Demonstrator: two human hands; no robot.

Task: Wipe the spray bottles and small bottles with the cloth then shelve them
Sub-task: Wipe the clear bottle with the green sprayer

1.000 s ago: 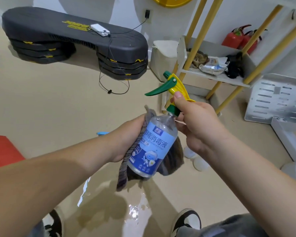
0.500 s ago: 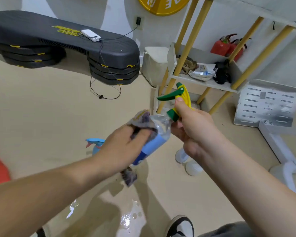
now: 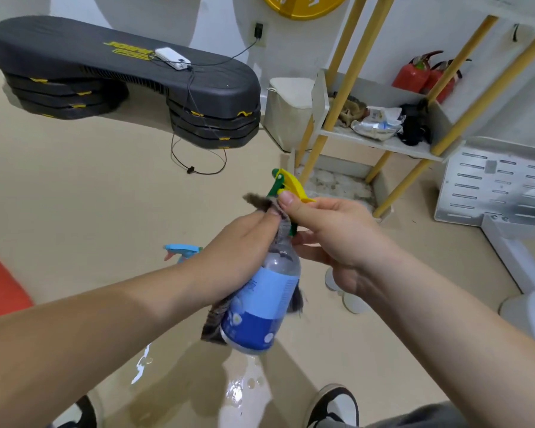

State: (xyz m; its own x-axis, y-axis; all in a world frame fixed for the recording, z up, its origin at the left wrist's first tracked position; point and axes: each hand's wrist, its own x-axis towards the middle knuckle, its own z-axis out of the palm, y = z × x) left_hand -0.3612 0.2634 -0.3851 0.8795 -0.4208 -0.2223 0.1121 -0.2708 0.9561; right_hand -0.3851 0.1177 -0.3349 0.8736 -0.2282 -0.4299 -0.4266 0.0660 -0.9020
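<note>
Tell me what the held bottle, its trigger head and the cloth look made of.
Bottle: clear plastic, probably; see-through above a glossy blue label.
Trigger head: opaque yellow and green plastic, smooth moulded look.
Cloth: grey-brown fabric, fuzzy frayed edge, limp folds.

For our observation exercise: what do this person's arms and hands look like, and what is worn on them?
The left forearm and right forearm are bare to the frame edge; no sleeve shows. The left hand and right hand wear no gloves, and no ring, watch or bracelet is visible. The right thumbnail looks short.
</note>
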